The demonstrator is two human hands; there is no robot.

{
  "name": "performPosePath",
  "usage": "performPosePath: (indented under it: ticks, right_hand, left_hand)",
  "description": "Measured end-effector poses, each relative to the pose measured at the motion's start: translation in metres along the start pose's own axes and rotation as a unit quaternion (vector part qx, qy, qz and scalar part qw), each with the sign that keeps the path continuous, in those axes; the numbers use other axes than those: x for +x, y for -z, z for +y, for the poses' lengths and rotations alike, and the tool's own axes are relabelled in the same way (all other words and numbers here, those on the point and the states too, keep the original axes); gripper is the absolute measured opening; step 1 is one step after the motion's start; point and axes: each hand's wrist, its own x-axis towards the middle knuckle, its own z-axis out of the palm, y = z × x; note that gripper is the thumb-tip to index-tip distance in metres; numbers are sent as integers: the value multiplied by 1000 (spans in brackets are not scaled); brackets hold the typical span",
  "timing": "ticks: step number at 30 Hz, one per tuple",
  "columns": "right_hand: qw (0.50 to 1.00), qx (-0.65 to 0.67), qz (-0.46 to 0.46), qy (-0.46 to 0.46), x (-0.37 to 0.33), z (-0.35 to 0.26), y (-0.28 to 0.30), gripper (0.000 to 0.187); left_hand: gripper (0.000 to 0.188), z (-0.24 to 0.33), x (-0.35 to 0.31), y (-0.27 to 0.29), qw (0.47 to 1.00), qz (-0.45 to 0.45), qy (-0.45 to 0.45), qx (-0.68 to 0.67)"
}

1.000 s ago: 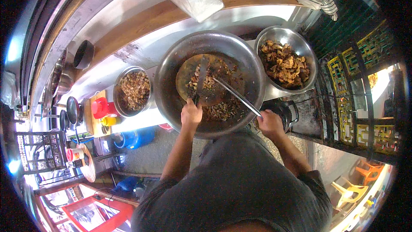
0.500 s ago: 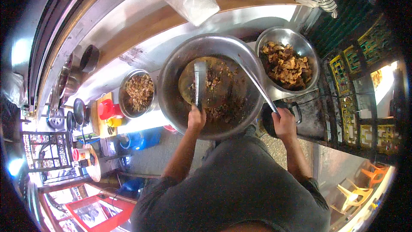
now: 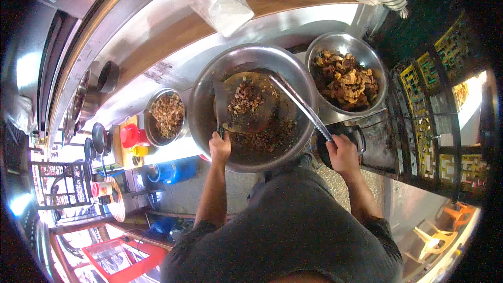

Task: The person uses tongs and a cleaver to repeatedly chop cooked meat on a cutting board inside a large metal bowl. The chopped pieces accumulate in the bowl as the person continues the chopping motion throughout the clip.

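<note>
At the near-left rim of the large metal basin (image 3: 198, 145), the knife (image 3: 220, 106) was gripped at its handle by the left hand (image 3: 219, 149), the fingers closed round it and the blade pointed toward the basin's far side, presumably so that its length could be brought to the board. Beyond the near-right rim, the tongs (image 3: 308, 113) were clasped by the fingers of the right hand (image 3: 343, 153); they were slanted over that rim, likely to keep the wrist outside, and nothing was seen caught between their tips. Loose scraps (image 3: 262, 143) were gathered along the basin's near side, caught, it would seem, by its deep wall. Farther in, the chopped meat (image 3: 248, 96) was heaped on the round board (image 3: 237, 121), between blade and tong tips; whether it was touched by either could not be told. Off the basin's left edge, a smaller bowl (image 3: 152, 134) was filled with chopped pieces (image 3: 167, 111); off its far-right edge, larger browned chunks (image 3: 351, 81) were held in a steel bowl (image 3: 323, 52), both probably set within arm's reach. Farthest, a plastic bag (image 3: 224, 14) was placed along the wooden ledge (image 3: 291, 6).
</note>
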Motion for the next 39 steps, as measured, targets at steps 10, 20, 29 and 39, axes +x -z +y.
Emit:
performPosePath:
  ticks: [10,20,29,39]
  right_hand:
    - [996,7,10,-91,-13,-25,-12,27]
    - [978,29,34,-203,-42,-94,-40,28]
    - [936,15,64,-345,-99,-132,-43,27]
    - [943,-38,99,-316,-85,-114,-38,26]
  left_hand:
    - [42,16,-50,-18,988,-80,-123,-42]
    - [43,-28,161,-15,939,-35,-316,129]
    - [38,-36,122,4,935,-15,-353,41]
    - [46,3,12,4,915,-158,-369,-41]
